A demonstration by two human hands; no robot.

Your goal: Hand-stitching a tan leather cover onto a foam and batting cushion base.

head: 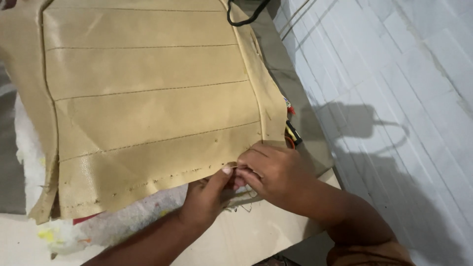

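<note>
A large tan leatherette cover (148, 98) with several stitched horizontal seams lies spread over the worktable. Its near edge shows a row of empty stitch holes and loose thread ends. My left hand (209, 194) pinches that near edge from below with thumb on top. My right hand (273, 172) meets it at the same spot, fingertips closed on a thin thread at the edge of the cover. Frayed threads hang just below both hands.
The paint-stained pale worktable (236, 236) ends at the right near a white tiled floor (394, 98). A black cable (246, 15) loops at the top. Small red, yellow and black items (291, 130) lie beside the cover's right edge.
</note>
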